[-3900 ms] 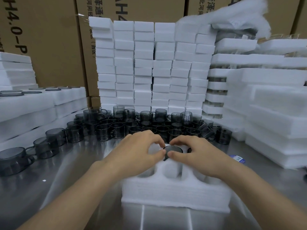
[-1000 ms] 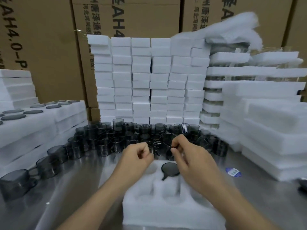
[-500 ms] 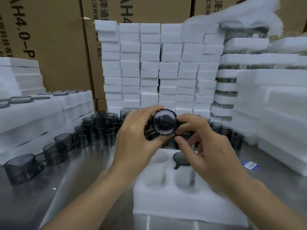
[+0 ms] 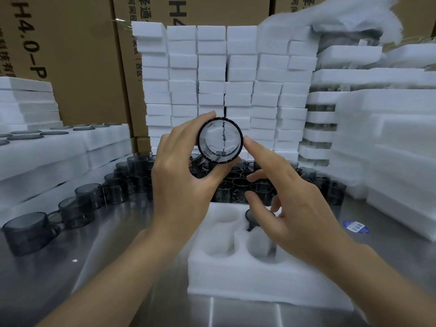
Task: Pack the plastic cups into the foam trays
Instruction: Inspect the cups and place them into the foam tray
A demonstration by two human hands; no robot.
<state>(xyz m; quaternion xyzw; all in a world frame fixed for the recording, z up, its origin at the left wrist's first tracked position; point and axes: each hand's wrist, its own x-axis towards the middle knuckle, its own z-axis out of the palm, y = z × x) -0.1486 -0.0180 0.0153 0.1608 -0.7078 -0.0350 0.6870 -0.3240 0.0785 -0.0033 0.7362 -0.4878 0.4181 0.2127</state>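
Cup (image 4: 220, 140) held mouth-on in left hand (image 4: 181, 178) fingers (image 4: 188, 128) curled round its wall, foam tray (image 4: 236, 277) below them, right hand (image 4: 297, 208) fingers spread, index touching rim; likely light, stiff, slick, so grip the wall.

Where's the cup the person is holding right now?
Centre of the head view: the cup is gripped in the left hand, raised above the foam tray, the right hand at its rim.

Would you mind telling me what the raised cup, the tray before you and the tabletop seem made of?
Cup: clear smoke-tinted plastic, glossy; foam blocks show through it. Tray: white foam, matte, fuzzy edges. Tabletop: probably stainless steel, brushed, dull reflections.
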